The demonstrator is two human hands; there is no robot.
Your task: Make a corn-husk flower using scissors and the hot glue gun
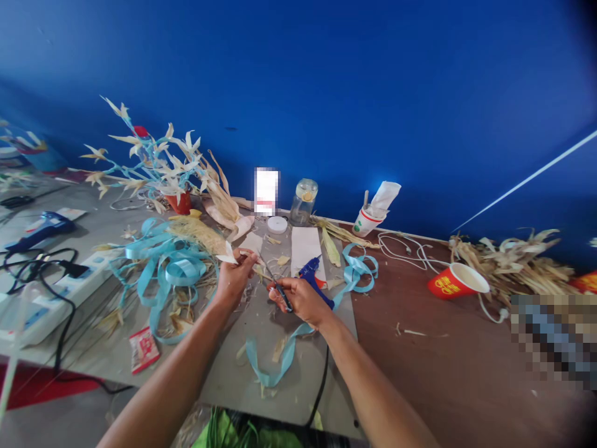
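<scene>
My left hand (234,275) is closed in a pinch on a pale piece of corn husk (228,255). My right hand (301,300) is wrapped round the dark handles of a pair of scissors (275,283), whose thin blades point up and left towards the husk. Both hands hover over a grey mat (261,354) strewn with husk scraps. A blue glue gun (311,274) lies just behind my right hand, its black cord running down towards me.
Light blue ribbon (168,267) lies in loops at the left, with another strip (275,361) near me. A husk-flower arrangement (158,168) in a red pot, a glass jar (303,202), a paper cup (368,221), a tipped red cup (454,280), dried husks (517,264) and a power strip (51,298) surround the mat.
</scene>
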